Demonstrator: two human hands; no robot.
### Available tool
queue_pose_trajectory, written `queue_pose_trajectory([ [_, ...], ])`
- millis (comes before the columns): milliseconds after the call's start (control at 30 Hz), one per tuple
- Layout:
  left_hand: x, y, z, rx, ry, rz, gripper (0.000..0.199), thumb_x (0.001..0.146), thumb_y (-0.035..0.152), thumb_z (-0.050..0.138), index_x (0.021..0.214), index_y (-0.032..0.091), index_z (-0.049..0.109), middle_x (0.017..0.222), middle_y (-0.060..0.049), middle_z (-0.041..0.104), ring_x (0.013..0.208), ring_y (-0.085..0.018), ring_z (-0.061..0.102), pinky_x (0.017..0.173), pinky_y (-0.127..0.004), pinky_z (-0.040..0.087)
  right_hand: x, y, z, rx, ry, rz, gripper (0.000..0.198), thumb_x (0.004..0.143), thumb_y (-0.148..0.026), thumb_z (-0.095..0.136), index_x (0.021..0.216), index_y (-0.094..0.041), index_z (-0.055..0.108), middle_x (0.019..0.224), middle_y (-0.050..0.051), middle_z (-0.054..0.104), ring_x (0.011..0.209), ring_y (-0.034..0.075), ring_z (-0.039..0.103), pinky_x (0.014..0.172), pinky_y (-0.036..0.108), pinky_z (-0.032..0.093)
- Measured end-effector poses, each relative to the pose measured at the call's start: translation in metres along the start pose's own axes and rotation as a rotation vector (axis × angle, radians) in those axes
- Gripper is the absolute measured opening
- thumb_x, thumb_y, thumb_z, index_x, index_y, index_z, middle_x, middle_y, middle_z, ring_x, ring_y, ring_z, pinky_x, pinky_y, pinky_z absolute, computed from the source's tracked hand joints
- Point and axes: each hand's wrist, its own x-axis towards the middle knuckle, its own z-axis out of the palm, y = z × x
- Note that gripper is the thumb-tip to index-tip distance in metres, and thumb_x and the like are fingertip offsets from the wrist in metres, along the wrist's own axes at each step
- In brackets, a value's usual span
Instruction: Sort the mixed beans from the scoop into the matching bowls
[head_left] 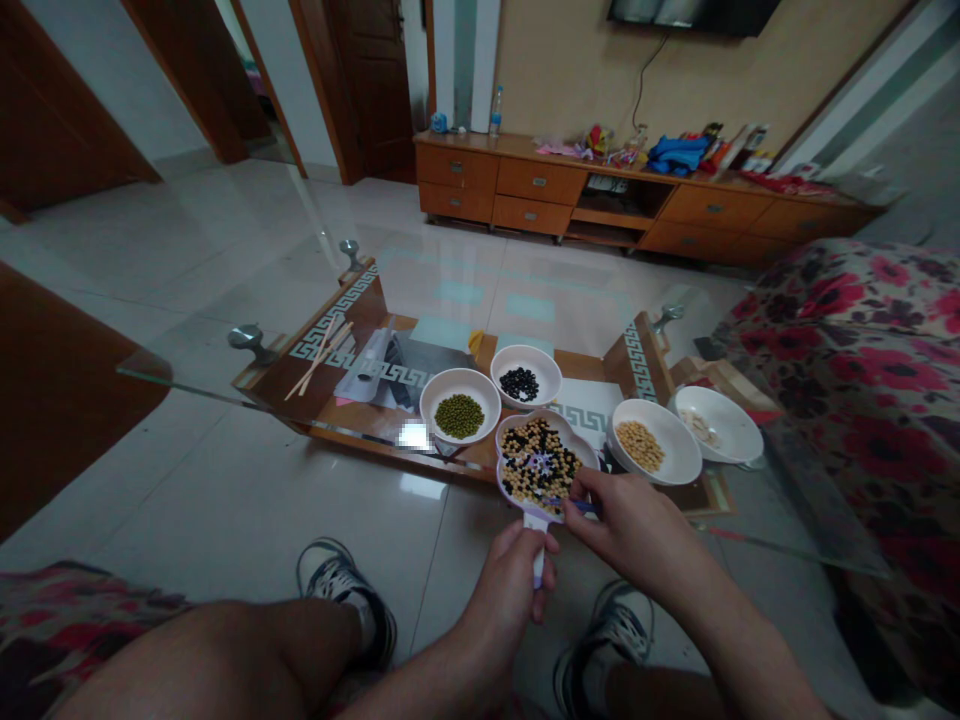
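My left hand (514, 580) grips the white handle of a purple-rimmed, flower-shaped dish (540, 462) filled with mixed yellow and black beans. My right hand (630, 525) rests at the dish's near right rim, fingers pinched around a thin blue tool whose tip reaches into the beans. Four white bowls stand on the glass table behind the dish: one with green beans (460, 405), one with black beans (526, 375), one with yellow beans (651, 440), and one nearly bare with a few pale pieces (716, 422).
The glass tabletop (225, 340) has a lower wooden shelf holding chopsticks (319, 355) and papers. A floral sofa (862, 350) stands to the right. My knees and sneakers (345, 590) are below. A wooden TV cabinet (637, 195) lines the far wall.
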Motion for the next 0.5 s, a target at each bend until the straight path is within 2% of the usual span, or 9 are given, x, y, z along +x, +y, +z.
queue_pose_trajectory([
  [233, 0.0035, -0.0007, -0.0009, -0.008, -0.015, 0.007, 0.031, 0.070, 0.046, 0.043, 0.080, 0.018, 0.052, 0.056, 0.005, 0.045, 0.038, -0.007, 0.032, 0.040, -0.023, 0.023, 0.0001, -0.0053, -0.0004, -0.025, -0.039, 0.015, 0.020, 0.085, -0.039, 0.051, 0.079, -0.023, 0.061, 0.075, 0.003, 0.068, 0.070, 0.019, 0.064, 0.056, 0.026, 0.030],
  [500, -0.0002, -0.0011, -0.0005, -0.013, -0.010, 0.010, 0.030, 0.072, 0.045, 0.042, 0.080, 0.018, 0.053, 0.057, 0.004, 0.046, 0.039, -0.007, 0.032, 0.040, -0.023, 0.023, 0.0011, -0.0058, 0.0017, -0.037, -0.010, 0.006, 0.019, 0.084, -0.038, 0.053, 0.079, -0.023, 0.062, 0.072, 0.003, 0.067, 0.065, 0.016, 0.062, 0.053, 0.025, 0.028],
])
